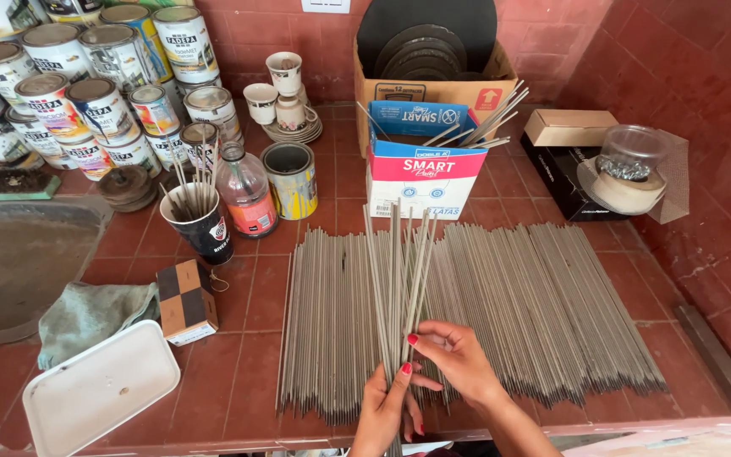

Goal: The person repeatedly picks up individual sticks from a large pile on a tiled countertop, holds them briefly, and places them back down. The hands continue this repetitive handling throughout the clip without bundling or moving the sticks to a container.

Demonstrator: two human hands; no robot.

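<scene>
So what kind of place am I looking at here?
Probably a home workshop or small hardware workroom: a red-tiled counter holds stacked paint cans, a wide spread of thin grey rods, and a cup of used sticks. Both hands hold a bunch of rods.

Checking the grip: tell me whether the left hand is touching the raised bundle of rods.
Touching. The head view shows the left hand wrapped around the raised bundle of rods.
</scene>
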